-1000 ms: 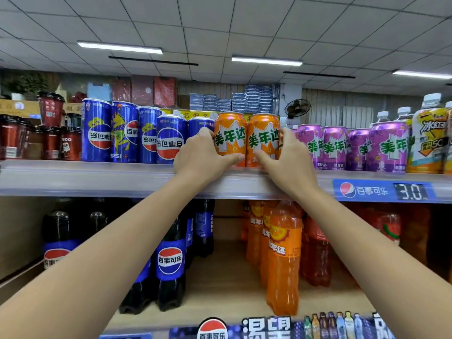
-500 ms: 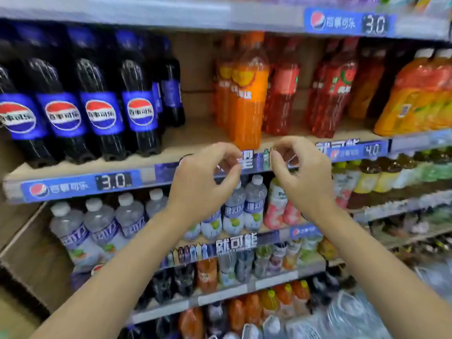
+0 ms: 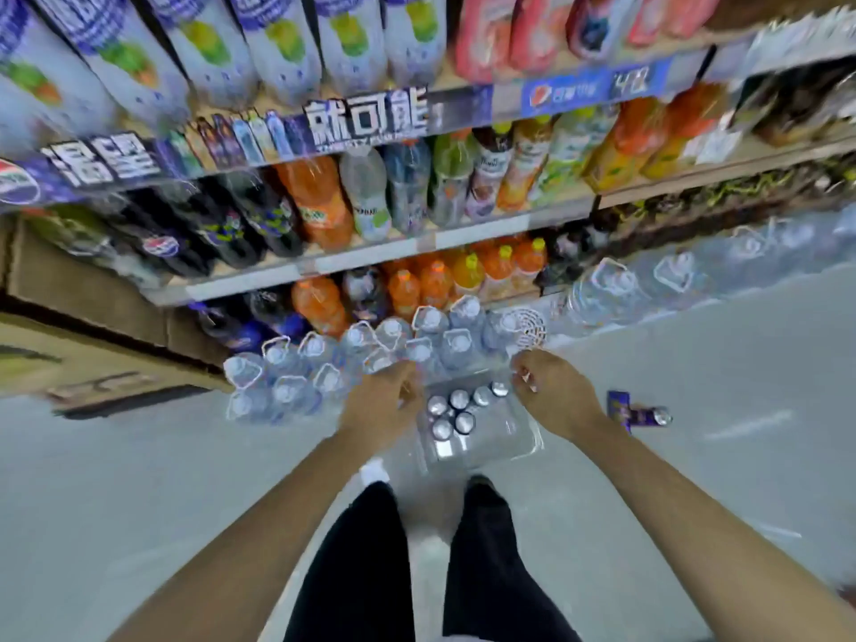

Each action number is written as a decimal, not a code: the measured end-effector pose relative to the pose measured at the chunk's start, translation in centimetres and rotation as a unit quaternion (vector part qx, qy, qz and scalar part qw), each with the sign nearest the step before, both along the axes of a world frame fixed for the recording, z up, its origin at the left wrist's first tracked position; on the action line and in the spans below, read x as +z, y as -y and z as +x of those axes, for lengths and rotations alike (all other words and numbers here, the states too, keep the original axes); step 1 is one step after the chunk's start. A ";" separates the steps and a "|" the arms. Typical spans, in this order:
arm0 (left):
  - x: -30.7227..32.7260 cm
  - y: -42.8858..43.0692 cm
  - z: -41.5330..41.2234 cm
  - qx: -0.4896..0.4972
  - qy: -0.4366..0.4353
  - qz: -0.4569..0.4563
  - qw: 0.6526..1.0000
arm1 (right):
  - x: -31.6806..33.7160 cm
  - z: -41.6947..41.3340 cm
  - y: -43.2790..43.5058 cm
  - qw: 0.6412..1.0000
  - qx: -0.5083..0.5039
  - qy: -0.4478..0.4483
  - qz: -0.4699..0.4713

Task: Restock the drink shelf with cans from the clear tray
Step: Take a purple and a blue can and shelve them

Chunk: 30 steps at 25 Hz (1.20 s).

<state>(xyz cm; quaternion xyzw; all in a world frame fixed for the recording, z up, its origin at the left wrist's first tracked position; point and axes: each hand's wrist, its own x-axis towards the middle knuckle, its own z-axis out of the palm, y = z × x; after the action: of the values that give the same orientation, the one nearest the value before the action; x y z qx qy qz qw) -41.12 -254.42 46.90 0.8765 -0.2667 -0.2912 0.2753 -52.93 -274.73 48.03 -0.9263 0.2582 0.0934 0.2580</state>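
Both hands, left hand point(image 3: 382, 400) and right hand point(image 3: 553, 393), empty with fingers loosely curled, hang above clear tray point(image 3: 521, 440) on floor; its upright cans point(image 3: 456, 410) look rigid, smooth, probably slippery, best gripped round the sides.

Shelf labels point(image 3: 588, 92): motion-blurred, price unreadable. Clear tray point(image 3: 505, 437): left edge hidden behind left hand point(image 3: 380, 405). Cans point(image 3: 451, 412): only tops visible, brand indeterminate. Top-row bottles point(image 3: 278, 44): cropped by frame.

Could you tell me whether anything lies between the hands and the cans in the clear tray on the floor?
Nothing visible does. The left hand and right hand hang either side of the clear tray, whose top is open, with the cans exposed. The water bottles sit behind it.
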 end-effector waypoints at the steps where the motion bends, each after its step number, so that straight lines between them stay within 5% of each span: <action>1: -2.1 0.2 -1.0 0.015 -0.021 0.038 0.999 | -2.3 -0.8 0.6 0.999 0.019 -0.042 0.016; 7: -16.6 0.5 -6.2 0.080 -0.137 0.151 0.976 | -17.8 -4.9 2.9 0.967 0.106 -0.218 0.083; 15: -40.4 1.7 -8.2 0.102 -0.207 0.181 0.956 | -42.2 -4.9 1.8 0.957 0.051 -0.249 0.141; 23: -56.0 3.7 -8.5 -0.009 0.014 0.201 0.979 | -58.0 -4.0 1.1 0.970 0.009 -0.189 0.150; 30: -59.1 4.1 -9.6 0.070 0.131 0.133 0.980 | -61.3 -4.3 -0.6 0.978 -0.099 -0.035 0.181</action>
<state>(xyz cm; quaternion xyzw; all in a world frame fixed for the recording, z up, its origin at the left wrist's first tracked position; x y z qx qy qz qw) -50.70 -258.55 -12.18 0.9522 -0.1976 -0.1870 0.1390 -57.26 -274.10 -13.26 -0.8303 0.3367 0.1445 0.4199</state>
